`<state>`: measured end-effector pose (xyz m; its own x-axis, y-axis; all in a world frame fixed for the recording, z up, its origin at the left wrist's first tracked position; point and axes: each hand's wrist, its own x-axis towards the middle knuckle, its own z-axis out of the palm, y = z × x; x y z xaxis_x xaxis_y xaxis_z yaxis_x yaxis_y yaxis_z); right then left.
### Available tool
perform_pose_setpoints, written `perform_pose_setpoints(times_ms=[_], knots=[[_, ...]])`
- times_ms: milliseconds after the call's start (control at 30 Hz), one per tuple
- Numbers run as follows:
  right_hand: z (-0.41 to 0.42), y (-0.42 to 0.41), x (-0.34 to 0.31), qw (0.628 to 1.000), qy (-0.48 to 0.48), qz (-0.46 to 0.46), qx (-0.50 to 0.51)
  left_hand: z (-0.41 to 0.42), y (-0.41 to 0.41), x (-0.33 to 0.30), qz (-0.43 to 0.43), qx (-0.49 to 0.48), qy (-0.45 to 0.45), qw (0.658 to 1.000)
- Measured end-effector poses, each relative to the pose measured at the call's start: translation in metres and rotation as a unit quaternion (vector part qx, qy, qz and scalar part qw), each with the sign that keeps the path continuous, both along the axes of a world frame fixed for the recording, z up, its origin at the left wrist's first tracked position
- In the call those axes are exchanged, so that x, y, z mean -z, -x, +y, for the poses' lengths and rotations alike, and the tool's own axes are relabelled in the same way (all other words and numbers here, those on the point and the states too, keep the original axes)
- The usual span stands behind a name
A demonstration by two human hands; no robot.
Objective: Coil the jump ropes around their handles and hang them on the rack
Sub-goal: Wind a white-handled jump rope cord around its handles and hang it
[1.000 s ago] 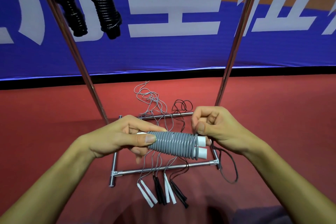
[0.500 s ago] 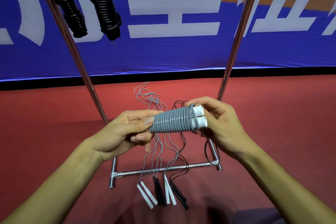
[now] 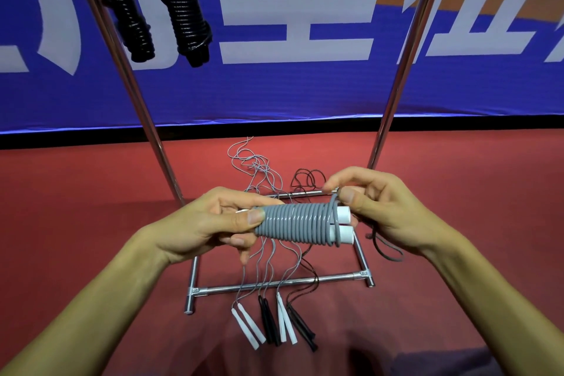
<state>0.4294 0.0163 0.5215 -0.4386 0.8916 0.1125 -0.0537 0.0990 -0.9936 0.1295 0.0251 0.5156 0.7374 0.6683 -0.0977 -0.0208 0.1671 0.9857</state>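
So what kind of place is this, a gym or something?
Probably a sports hall: a red sports floor, a big blue banner along the wall, and a metal rack hung with coiled black jump ropes.

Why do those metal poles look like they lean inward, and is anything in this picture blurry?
Head view: the wide-angle lens splays the rack poles and stretches the forearms at the lower corners. The coiled grey rope, left hand and right hand are sharp; the bottom edge is soft and dim. Glare glints on the hanging black coils.
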Motion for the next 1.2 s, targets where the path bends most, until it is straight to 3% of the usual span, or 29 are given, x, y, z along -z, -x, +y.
perform_pose_setpoints(times_ms=[167, 300, 600, 833, 1200], knots=[[0.001, -0.001, 0.007, 0.993, 0.061, 0.082, -0.062, 0.001, 0.0, 0.001, -0.013, 0.015, 0.001, 1.0], [0.003, 0.006, 0.013, 0.991, 0.07, 0.092, -0.062, 0.0, -0.003, 0.004, -0.043, 0.011, 0.004, 0.999], [0.001, 0.032, 0.023, 0.99, -0.016, 0.098, 0.097, 0.002, -0.013, 0.011, -0.072, -0.093, 0.049, 0.992], [-0.002, 0.038, 0.024, 0.99, -0.009, 0.071, 0.122, 0.005, -0.023, 0.014, -0.067, -0.171, 0.085, 0.979], [-0.006, 0.052, 0.023, 0.958, 0.147, 0.164, 0.186, -0.004, -0.041, 0.029, 0.022, -0.276, -0.144, 0.95]])
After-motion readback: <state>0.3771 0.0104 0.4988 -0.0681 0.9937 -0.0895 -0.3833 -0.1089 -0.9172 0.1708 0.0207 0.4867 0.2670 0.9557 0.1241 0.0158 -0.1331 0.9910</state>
